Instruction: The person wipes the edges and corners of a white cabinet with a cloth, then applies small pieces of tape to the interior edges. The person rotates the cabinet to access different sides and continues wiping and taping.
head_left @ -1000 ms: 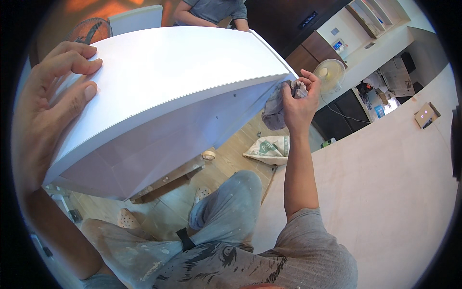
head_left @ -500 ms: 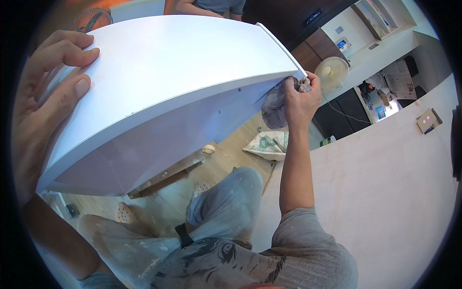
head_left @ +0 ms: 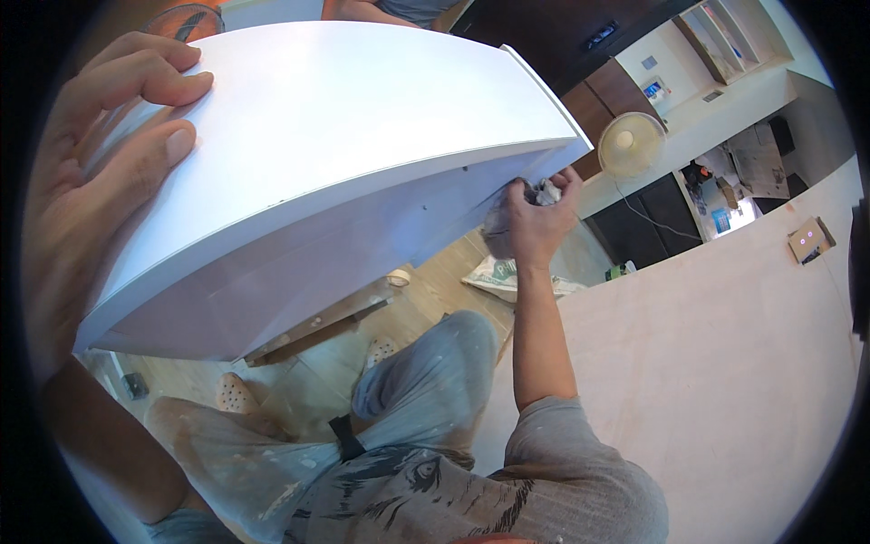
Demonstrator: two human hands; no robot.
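A large white furniture panel (head_left: 362,100) with a greyish-lilac inner face (head_left: 299,272) is tilted in front of me. My left hand (head_left: 118,145) wraps over its left end, thumb and fingertips pressing on the glossy top face. A narrow raised lip (head_left: 548,91) runs along the right end. Below that end, my right hand (head_left: 544,213) pinches a crumpled grey rag (head_left: 497,231) against or close beside the inner face. Part of the rag is hidden behind the fingers. Small dark holes dot the inner face.
A pale flat board (head_left: 689,363) spreads out on the right, with a small cardboard box (head_left: 809,240) on it. Beyond stands a fan (head_left: 632,145). On the floor lie a printed sack (head_left: 494,276), a tape roll (head_left: 397,277) and a wooden plank (head_left: 317,322). Another person's arm (head_left: 362,11) shows at the top.
My right hand and the rag have slid down and left, away from the panel's right corner. The panel sits slightly further right in view; my left hand keeps its hold.
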